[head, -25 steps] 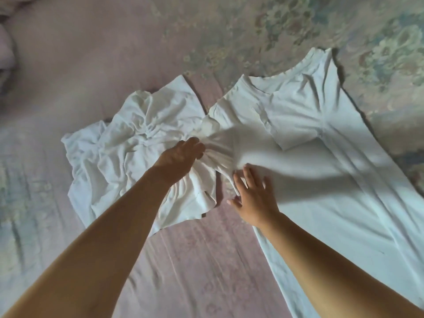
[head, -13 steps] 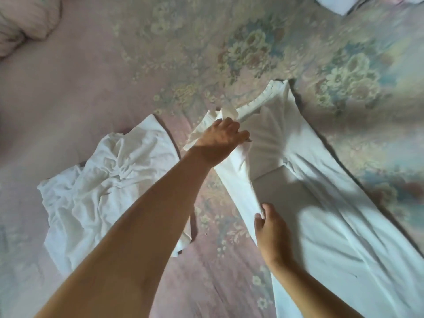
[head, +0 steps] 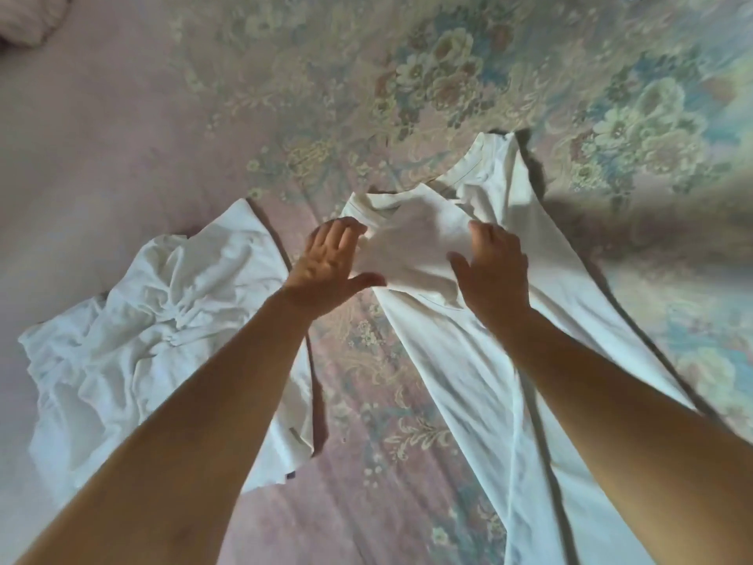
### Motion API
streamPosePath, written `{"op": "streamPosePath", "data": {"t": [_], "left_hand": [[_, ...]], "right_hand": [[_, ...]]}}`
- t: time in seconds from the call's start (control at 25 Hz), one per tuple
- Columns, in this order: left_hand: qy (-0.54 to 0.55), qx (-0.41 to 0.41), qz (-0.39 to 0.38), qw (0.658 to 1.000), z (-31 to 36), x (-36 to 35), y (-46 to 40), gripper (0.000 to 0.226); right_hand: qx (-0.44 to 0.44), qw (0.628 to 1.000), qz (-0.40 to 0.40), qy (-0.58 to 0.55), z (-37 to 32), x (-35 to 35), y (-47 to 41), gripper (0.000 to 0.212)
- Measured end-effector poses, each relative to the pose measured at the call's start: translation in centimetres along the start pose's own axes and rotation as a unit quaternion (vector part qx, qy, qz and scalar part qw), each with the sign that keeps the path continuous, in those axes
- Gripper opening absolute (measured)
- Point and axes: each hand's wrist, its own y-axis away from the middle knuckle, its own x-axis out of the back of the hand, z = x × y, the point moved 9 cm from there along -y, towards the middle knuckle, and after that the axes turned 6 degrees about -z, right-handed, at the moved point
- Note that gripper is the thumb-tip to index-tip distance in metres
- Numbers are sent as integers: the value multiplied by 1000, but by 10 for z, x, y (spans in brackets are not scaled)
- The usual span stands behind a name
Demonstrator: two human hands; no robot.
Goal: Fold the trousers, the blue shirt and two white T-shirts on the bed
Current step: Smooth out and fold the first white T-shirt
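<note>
Both hands, left (head: 331, 266) and right (head: 491, 275), rest flat with fingers straight on the folded-in sleeve of the long T-shirt (head: 468, 360) lying on the bed (head: 122, 136). Probably mid-fold; next, smooth it and fold lengthwise.

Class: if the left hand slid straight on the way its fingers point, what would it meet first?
Probably the folded sleeve of the long white T-shirt; the left hand already touches its edge, though depth is unclear.

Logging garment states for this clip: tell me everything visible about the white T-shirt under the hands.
The white T-shirt is thin, wrinkled cloth, lying lengthwise on the floral bedspread, ribbed collar at the far end. Its near sleeve is folded inward over the chest. The left hand and right hand press flat on that fold. The hem runs out of frame.
</note>
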Motion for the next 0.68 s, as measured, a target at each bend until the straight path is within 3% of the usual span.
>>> {"op": "streamPosePath", "data": {"t": [0.16,0.32,0.44,0.56,0.68], "left_hand": [[-68,-42,-85,993,-29,-14,7,88],[64,-23,-13,998,-37,-4,-6,35],[103,2,1,995,-42,10,-15,18],[130,69,-20,989,-56,14,-24,18],[49,123,-66,989,-58,-1,-35,31]], "right_hand": [[-30,997,-27,71,-7,-3,-53,38],[-89,989,-98,67,3,-16,-68,42],[-10,1000,-12,12,-8,6,-66,34],[-10,995,53,-81,8,33,-60,27],[-82,994,-33,-61,32,12,-63,34]]}}
